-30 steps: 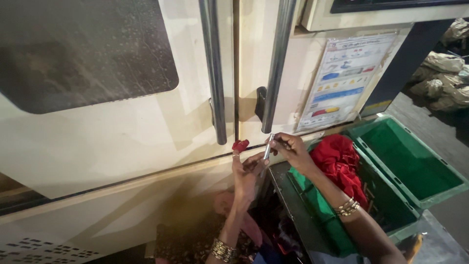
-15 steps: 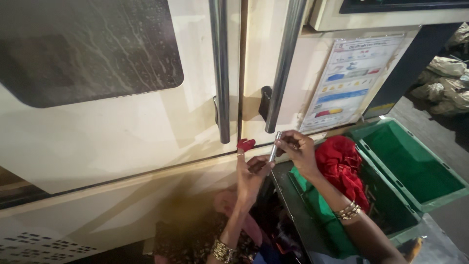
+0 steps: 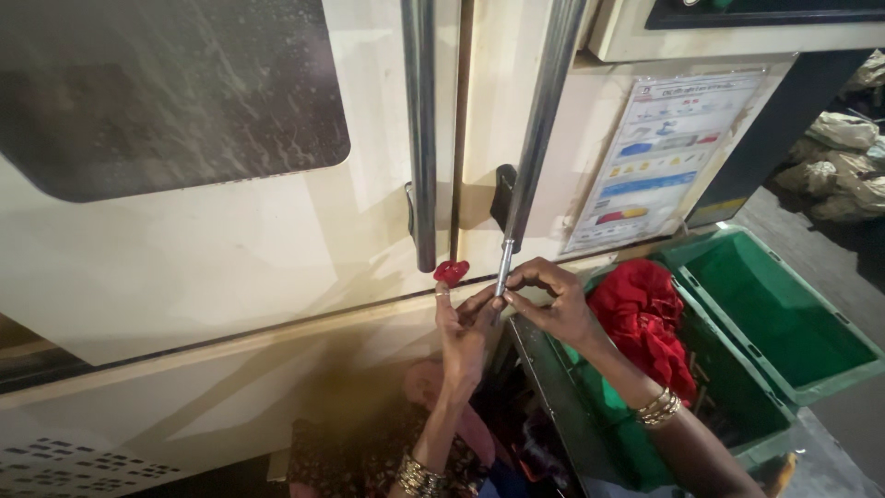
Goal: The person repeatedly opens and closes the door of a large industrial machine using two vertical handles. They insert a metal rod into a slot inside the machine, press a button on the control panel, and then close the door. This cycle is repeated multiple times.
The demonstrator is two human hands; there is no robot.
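My left hand (image 3: 464,330) is raised palm up below the cream machine doors, with a small red piece (image 3: 451,270) at its fingertips. My right hand (image 3: 551,302) pinches a thin silver metal rod (image 3: 503,266), held upright just right of the left hand. Both hands meet below the two vertical steel door handles (image 3: 421,138). Bangles show on both wrists.
A cream machine door with a dark window (image 3: 166,92) fills the left. A picture chart (image 3: 659,152) hangs on the right panel. Green plastic crates (image 3: 784,314) stand at the right, one holding a red cloth (image 3: 645,318). Stuffed sacks (image 3: 843,166) lie far right.
Both hands have stayed together below the handles, shifting slightly right in view as the camera moved; the rod and red piece remain held.
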